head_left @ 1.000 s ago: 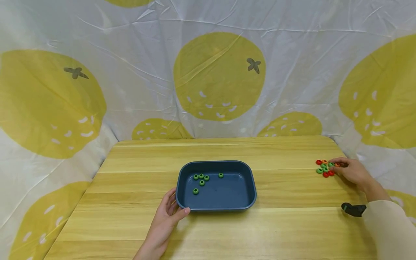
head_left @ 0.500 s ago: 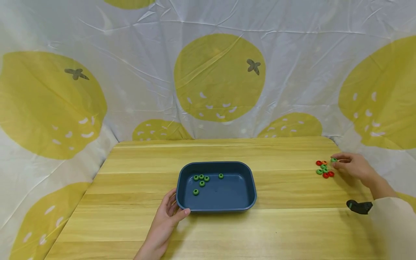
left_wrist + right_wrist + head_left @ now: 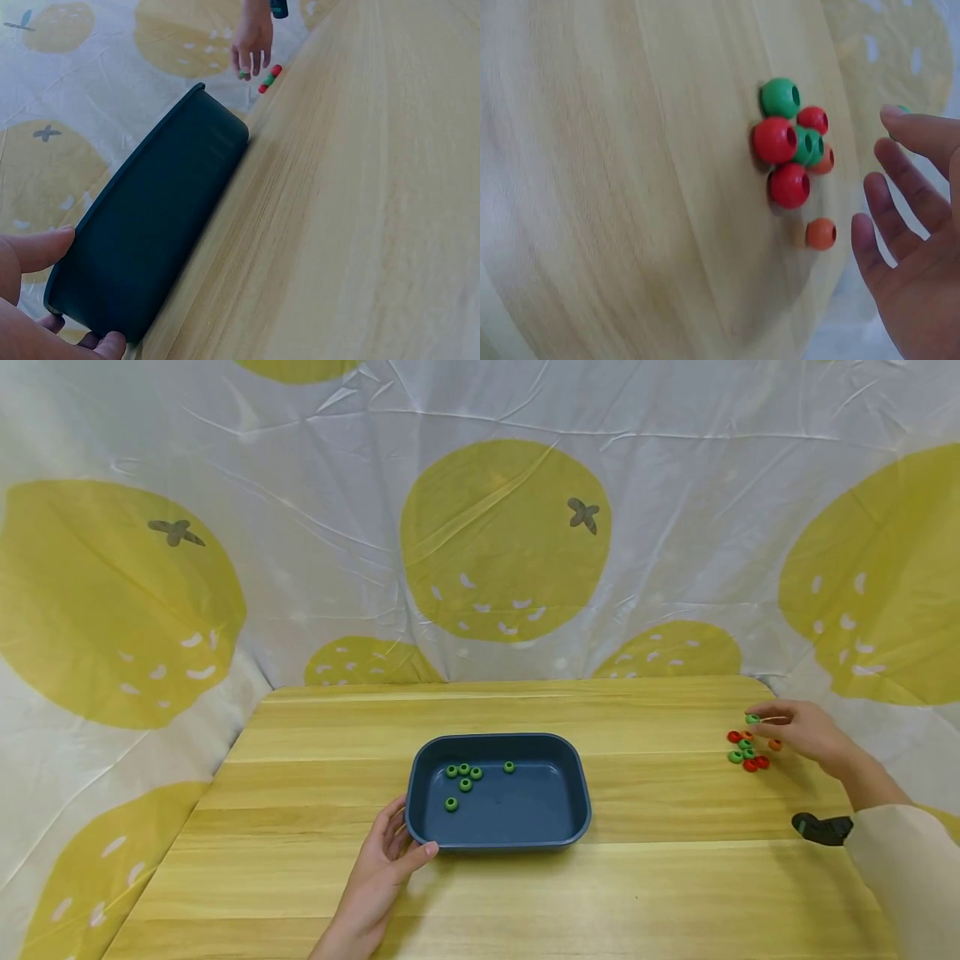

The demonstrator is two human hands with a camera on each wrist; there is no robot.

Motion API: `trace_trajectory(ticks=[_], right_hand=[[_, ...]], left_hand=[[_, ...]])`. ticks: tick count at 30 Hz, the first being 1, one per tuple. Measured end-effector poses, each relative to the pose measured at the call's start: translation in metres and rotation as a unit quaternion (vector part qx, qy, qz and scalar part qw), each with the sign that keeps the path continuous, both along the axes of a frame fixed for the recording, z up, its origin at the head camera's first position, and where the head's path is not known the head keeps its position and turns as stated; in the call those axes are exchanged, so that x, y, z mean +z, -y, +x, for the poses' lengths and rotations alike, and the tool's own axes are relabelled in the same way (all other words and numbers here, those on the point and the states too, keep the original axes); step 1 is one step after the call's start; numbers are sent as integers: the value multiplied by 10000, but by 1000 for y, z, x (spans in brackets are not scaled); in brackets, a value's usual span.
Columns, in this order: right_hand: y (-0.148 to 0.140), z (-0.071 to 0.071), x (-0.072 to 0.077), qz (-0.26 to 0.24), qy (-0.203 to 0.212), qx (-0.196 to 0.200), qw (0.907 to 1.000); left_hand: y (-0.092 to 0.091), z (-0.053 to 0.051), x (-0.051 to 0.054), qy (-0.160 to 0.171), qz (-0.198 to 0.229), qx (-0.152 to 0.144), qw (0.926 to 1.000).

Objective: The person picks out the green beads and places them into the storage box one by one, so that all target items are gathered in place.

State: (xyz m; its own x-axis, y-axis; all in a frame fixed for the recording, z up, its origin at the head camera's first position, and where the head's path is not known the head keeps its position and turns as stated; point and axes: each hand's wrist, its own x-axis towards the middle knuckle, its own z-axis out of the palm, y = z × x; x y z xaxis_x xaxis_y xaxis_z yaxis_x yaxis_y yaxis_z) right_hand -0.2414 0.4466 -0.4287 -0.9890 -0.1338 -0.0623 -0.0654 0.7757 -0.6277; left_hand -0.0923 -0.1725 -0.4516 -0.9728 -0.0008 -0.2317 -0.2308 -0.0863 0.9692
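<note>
A dark blue rectangular tray rests on the table, with several green beads on the left half of its floor. My left hand holds its near left corner, the thumb at the rim and the other fingers around the side. At the far right, my right hand pinches a green bead between thumb and fingertip, raised above the table. Below it lies a cluster of loose red beads, green beads and orange beads. In the right wrist view, the pinched bead is mostly hidden behind the thumb.
The wooden table ends at the back against a hanging cloth printed with yellow fruit. A black strapped device sits at the right wrist, by the cream sleeve.
My right hand has lifted a green bead out of the cluster and shifted it slightly left and farther back. An orange bead beside it shows again. My left hand and the tray stay put.
</note>
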Motion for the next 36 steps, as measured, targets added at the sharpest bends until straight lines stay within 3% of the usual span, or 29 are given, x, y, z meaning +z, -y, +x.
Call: trace_trajectory(ticks=[8, 19, 36], right_hand=[[26, -9, 11, -226, 236, 236, 9992], [69, -21, 20, -434, 94, 650, 9969], [115, -35, 20, -672, 162, 1152, 9909]], left_hand=[[1, 0, -1, 19, -14, 14, 10000], [0, -1, 0, 13, 12, -13, 10000], [1, -1, 1, 55, 25, -17, 10000]])
